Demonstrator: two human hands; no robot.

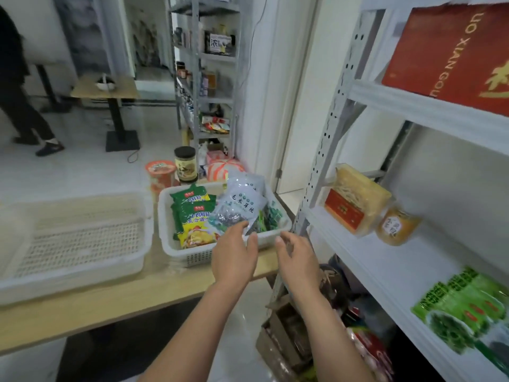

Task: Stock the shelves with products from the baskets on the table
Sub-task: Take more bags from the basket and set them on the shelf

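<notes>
The pale blue plastic packet (243, 204) is lying in the white plastic basket (169, 238) on the wooden tabletop (110, 301), pointing away from the left hand (234, 255), which is nearer. The right hand (298, 260) is waiting beside it. Both hands are open and holding nothing.

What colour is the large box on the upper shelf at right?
The box is red with gold lettering, seen best in the head view.
</notes>
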